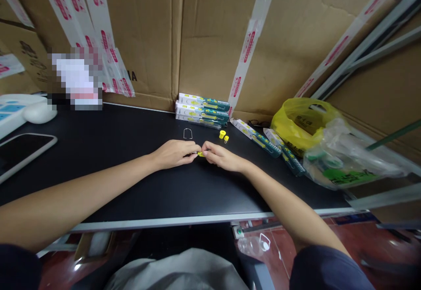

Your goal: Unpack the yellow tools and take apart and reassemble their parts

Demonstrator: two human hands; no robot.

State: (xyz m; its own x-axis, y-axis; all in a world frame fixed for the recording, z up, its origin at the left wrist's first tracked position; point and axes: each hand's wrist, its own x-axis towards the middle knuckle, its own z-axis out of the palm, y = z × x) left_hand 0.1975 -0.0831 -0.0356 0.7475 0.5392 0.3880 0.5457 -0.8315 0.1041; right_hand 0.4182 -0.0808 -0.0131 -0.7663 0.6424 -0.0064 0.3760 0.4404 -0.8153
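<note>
Head view: the stack of boxes [202, 108] at the back of the table [197, 198] is the landmark. Well in front of it, a small yellow piece [200, 154] sits between the two hands, mostly hidden by fingers. The step in hand looks like close fingertip work on this piece, perhaps joining or adjusting it; which one, I cannot tell. As a judgement, the next move calls for one hand to steady the piece while the other makes a small, controlled turn or push.

The left hand [176, 154] seems clamped on the piece's left end, thumb and fingers together, where something silvery shows. The right hand [220, 155] appears closed on the other end, its fingers curled. Both fingertips nearly meet, the back of the left hand facing up; the forearms slant inward from either side. Whether the hands rest on the table is unclear.

Just in front of the stack's left half lies a bent wire [187, 133]; before its right end stand a larger yellow plug [222, 134] and a smaller yellow plug [226, 139].
</note>
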